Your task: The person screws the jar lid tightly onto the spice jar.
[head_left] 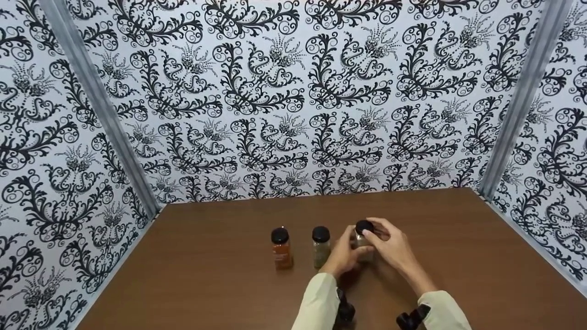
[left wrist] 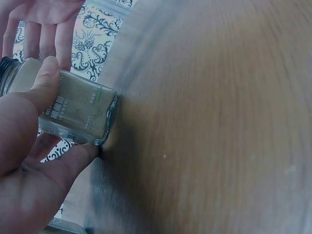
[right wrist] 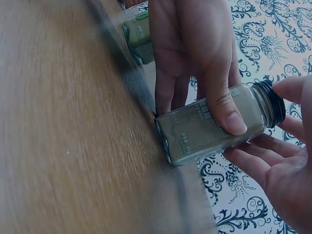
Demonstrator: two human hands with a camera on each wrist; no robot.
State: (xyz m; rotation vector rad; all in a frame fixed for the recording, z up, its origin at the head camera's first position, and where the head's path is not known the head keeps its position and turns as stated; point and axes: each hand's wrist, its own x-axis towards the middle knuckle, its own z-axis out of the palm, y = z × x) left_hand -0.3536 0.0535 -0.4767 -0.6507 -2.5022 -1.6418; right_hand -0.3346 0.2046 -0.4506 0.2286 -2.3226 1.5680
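Observation:
A square glass spice jar (right wrist: 187,131) of greyish-brown powder stands on the table, with a black lid (head_left: 364,225) on top. My left hand (head_left: 343,255) grips the jar's body, its thumb (left wrist: 46,80) pressed along the printed side. On the right, my right hand (head_left: 393,245) pinches the black lid between thumb and fingers, other fingers beside the glass. Just left of my left hand is a second jar (head_left: 321,251) with greenish contents, partly hidden by that hand. Further left stands a third jar (head_left: 281,255) holding orange-red powder. Both have black lids.
The brown wooden table (head_left: 206,275) reaches back to a wall (head_left: 284,101) covered in black-and-white scroll pattern. Similar panels stand at left and right, joined by grey corner strips (head_left: 110,114). Black straps with small devices (head_left: 412,317) sit on both sleeved wrists.

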